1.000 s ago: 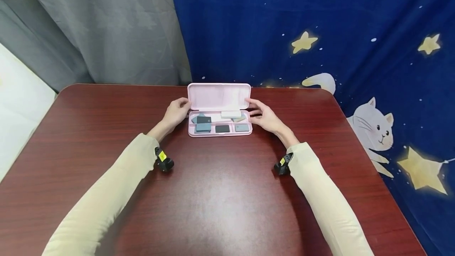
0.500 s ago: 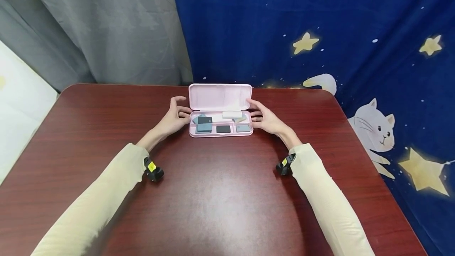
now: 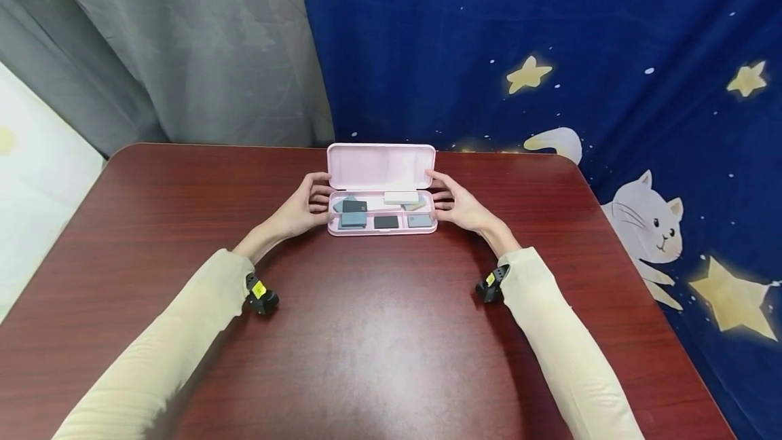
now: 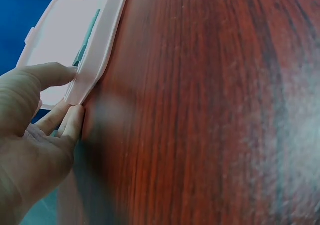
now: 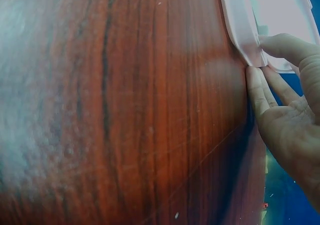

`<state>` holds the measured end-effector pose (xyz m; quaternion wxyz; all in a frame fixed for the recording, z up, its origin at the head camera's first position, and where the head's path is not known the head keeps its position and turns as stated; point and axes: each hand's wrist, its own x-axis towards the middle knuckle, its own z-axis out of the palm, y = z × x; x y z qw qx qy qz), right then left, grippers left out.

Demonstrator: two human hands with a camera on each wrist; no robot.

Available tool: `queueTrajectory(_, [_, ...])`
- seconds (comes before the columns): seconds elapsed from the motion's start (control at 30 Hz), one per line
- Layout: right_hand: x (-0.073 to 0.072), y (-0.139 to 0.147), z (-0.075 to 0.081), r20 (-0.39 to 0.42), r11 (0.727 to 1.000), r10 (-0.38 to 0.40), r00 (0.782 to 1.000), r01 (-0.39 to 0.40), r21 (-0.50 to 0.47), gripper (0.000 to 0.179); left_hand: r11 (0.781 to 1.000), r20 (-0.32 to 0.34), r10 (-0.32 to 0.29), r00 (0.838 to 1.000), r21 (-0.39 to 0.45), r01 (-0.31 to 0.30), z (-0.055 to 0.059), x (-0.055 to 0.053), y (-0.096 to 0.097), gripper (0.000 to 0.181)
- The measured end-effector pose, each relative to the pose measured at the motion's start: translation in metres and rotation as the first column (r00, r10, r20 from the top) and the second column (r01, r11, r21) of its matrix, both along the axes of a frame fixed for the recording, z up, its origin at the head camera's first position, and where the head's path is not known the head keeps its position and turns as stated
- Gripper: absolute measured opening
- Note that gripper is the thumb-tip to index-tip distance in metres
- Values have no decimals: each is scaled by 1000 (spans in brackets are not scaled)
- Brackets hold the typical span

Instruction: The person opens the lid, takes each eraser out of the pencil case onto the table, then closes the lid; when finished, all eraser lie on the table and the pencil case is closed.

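Note:
A pink pencil case (image 3: 381, 167) stands at the table's back edge with its lid raised. In its sections lie several small flat blocks: a white block (image 3: 400, 198) and a dark block (image 3: 354, 206) at the back, a blue-grey block (image 3: 353, 221), a black block (image 3: 386, 223) and a pale blue-grey block (image 3: 419, 221) along the front. My left hand (image 3: 299, 206) grips the left end, thumb over the rim (image 4: 90, 67) and fingers against the outer side. At the opposite end my right hand (image 3: 463, 209) pinches likewise, its forefinger beside the lid.
A dark red-brown wooden table (image 3: 379, 331) spreads in front of the case. Behind it hang a grey curtain (image 3: 232, 46) and a blue curtain (image 3: 427, 46) with stars and a cat. A black wrist camera (image 3: 263, 296) sits on the left wrist.
My left hand came away from the case's left end, spread its fingers, then closed in on that end again lower down. The right hand stayed at its end.

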<state>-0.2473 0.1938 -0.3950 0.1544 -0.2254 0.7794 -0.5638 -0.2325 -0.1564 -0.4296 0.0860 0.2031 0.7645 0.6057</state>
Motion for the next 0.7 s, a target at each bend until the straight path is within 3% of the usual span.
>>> queueTrajectory(0.1, [-1,1,-1,2,1000,3,1000,-3,2,82,1000,-12,20,1000,-22,-20,2,2,1,73])
queueTrajectory(0.2, [-5,4,-9,0,1000,-2,1000,2,2,83,992,-58,85,995,-93,-90,6,4,3,64])
queueTrajectory(0.33, [-13,8,-20,-20,1000,-17,1000,17,22,85,949,-193,203,960,-203,-242,17,6,8,47])
queueTrajectory(0.4, [-13,9,-22,-26,999,-15,1000,16,34,85,933,-231,230,945,-225,-282,21,8,11,39])
queueTrajectory(0.57, [-12,11,-25,-5,999,-7,1000,7,40,86,950,-187,156,970,-240,-199,29,15,21,26])
queueTrajectory(0.7, [-13,9,-22,-9,1000,-9,1000,9,27,85,935,-206,98,973,-315,-161,35,13,30,19])
